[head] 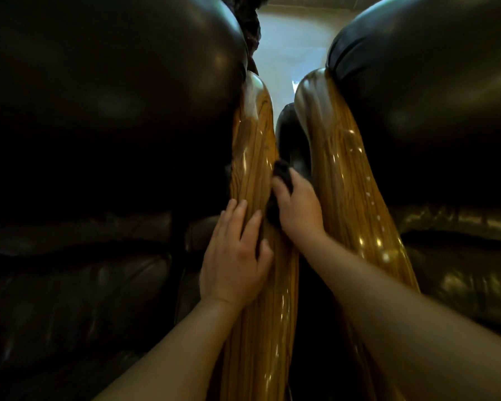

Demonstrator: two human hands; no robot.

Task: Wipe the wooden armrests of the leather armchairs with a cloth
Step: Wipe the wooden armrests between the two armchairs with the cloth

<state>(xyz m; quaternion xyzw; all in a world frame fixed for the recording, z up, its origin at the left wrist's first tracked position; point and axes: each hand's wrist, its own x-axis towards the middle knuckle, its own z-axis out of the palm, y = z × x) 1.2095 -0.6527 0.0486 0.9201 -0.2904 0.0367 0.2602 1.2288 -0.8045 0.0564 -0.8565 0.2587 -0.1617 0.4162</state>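
Note:
Two glossy wooden armrests run away from me side by side, the left armrest point(253, 157) and the right armrest point(344, 175), with a narrow dark gap between them. My left hand point(235, 256) lies flat on top of the left armrest, fingers spread, holding nothing. In the gap, my right hand point(297, 209) grips a dark cloth point(281, 173) and presses it against the inner side of the left armrest. Most of the cloth is hidden under my fingers.
A dark leather armchair point(99, 111) fills the left side and a second one point(431, 111) fills the right, their cushions bulging over the armrests. Pale floor point(289, 47) shows beyond the far ends of the armrests. The gap is tight.

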